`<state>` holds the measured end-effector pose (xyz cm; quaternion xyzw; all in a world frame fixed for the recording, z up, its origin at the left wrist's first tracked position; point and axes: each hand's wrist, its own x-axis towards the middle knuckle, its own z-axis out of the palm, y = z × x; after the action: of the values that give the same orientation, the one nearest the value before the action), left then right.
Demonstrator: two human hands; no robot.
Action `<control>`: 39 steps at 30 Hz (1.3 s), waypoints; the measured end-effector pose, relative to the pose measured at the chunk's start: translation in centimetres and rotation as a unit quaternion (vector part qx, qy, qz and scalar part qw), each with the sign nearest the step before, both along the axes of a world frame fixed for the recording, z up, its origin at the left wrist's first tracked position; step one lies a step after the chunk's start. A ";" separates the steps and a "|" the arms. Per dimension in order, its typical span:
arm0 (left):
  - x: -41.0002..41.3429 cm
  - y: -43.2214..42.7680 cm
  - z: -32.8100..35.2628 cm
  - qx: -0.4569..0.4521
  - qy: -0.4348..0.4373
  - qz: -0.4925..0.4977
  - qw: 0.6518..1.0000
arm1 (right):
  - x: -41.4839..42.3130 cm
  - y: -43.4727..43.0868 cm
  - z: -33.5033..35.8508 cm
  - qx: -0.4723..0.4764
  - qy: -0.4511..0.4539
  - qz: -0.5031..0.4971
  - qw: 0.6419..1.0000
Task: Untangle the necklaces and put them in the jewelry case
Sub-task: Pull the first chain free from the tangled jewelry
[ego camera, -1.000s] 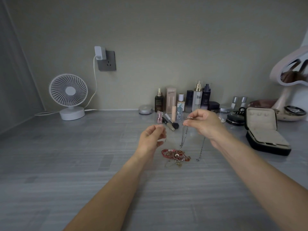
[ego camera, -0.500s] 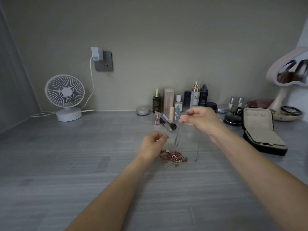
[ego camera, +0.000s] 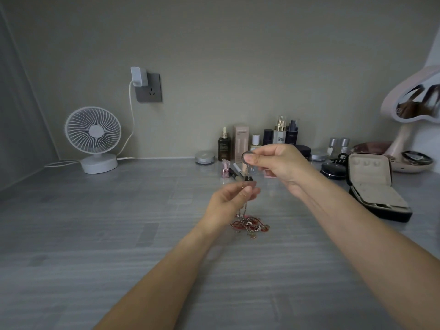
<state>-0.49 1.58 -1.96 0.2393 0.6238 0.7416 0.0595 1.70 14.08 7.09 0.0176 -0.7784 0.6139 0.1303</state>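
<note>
A tangle of necklaces (ego camera: 250, 223), red cord and thin metal chains with small charms, lies on the grey table in front of me. My right hand (ego camera: 278, 163) is raised above it and pinches a metal ring pendant (ego camera: 246, 156), from which a thin silver chain (ego camera: 245, 201) hangs down to the pile. My left hand (ego camera: 232, 202) is just below and pinches that chain lower down. The black jewelry case (ego camera: 378, 186) stands open at the right, with a beige lining and its lid upright.
Cosmetic bottles and boxes (ego camera: 262, 141) line the back wall, with a brush and lipstick (ego camera: 234, 171) lying before them. A white desk fan (ego camera: 94, 139) stands at the back left, its cable running to a wall socket (ego camera: 148, 88). A pink mirror (ego camera: 414, 110) and small dishes (ego camera: 415, 160) are at the far right.
My right hand has lifted the ring pendant higher. My left hand has risen from near the pile to pinch the hanging chain just under it. The loose chain end no longer dangles at the right.
</note>
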 end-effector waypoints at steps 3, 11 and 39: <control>-0.1 -0.2 0.2 0.049 -0.030 0.001 0.998 | 0.0 -0.2 0.3 -0.005 0.010 -0.011 1.000; -0.8 -1.1 0.6 0.077 -0.063 0.038 0.994 | -0.2 0.6 0.6 -0.030 0.043 -0.057 0.997; -6.0 -5.4 -1.2 -0.173 -0.091 0.179 0.964 | -3.0 8.9 -7.1 -0.095 -0.065 -0.203 0.972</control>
<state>-6.51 -3.85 -3.12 0.0412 0.7672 0.6397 0.0229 -1.30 22.96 -0.03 -0.1929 -0.7106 0.6456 0.2024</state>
